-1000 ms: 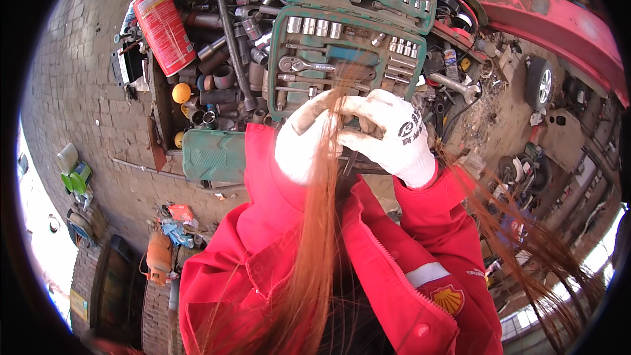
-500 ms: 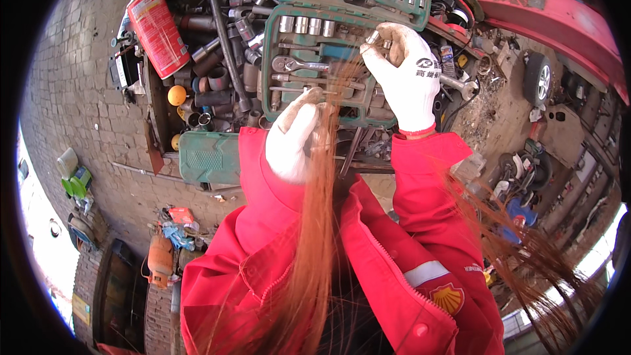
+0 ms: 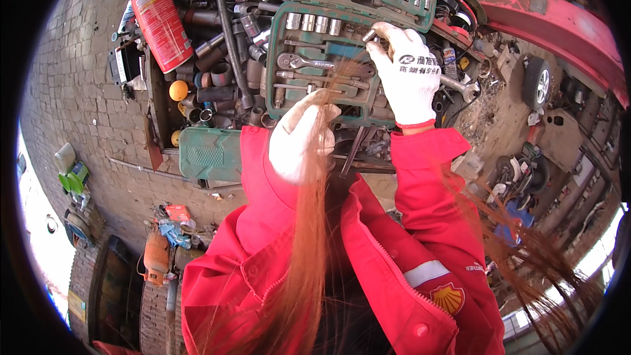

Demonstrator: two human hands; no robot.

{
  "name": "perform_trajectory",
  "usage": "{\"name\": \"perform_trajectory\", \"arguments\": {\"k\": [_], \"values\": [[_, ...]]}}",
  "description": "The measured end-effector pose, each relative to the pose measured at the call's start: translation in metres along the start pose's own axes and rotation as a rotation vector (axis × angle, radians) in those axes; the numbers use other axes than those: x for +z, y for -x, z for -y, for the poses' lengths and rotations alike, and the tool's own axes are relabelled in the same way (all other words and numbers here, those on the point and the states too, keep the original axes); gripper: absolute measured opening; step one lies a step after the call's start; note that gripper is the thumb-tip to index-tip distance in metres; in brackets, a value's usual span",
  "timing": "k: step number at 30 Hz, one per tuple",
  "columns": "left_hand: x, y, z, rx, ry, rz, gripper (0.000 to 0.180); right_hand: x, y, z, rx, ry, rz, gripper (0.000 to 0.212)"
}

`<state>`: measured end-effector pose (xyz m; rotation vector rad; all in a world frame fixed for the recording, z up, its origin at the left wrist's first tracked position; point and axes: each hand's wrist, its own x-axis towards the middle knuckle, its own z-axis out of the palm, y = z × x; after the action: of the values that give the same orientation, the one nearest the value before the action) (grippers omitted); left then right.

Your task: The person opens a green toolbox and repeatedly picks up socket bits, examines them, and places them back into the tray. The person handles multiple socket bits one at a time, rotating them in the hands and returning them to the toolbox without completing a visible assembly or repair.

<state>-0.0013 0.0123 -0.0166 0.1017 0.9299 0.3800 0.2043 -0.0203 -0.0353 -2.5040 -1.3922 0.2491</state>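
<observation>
At the lower edge of the green tool case (image 3: 271,72), the left hand (image 3: 293,143) is held curled, partly veiled by loose hair (image 3: 307,230); whether anything is gripped there cannot be told. Further right, above the case, a small metal socket (image 3: 370,36) is pinched at the right hand's (image 3: 406,69) fingertips, its inner end hidden.

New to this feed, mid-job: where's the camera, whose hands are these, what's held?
There's no robot: you see a person's left hand and right hand in white gloves, from a fisheye camera worn on the head, looking down. Ahead lies an open green socket case, with loose metal parts and a red can to its left. The right hand pinches a small silver socket. The left hand curls near the case's near edge; hair partly covers it, so its hold is unclear.
</observation>
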Motion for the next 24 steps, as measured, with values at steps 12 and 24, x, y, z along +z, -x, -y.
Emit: {"name": "perform_trajectory", "arguments": {"k": [12, 24], "values": [[-0.001, 0.001, 0.003, 0.002, 0.032, -0.027, 0.046, 0.003, 0.008, 0.009, 0.144, -0.197, -0.038, 0.035], [-0.003, 0.002, 0.004, 0.005, 0.033, -0.032, 0.043, 0.010, 0.005, 0.004, 0.058, -0.136, -0.050, 0.023]]}}
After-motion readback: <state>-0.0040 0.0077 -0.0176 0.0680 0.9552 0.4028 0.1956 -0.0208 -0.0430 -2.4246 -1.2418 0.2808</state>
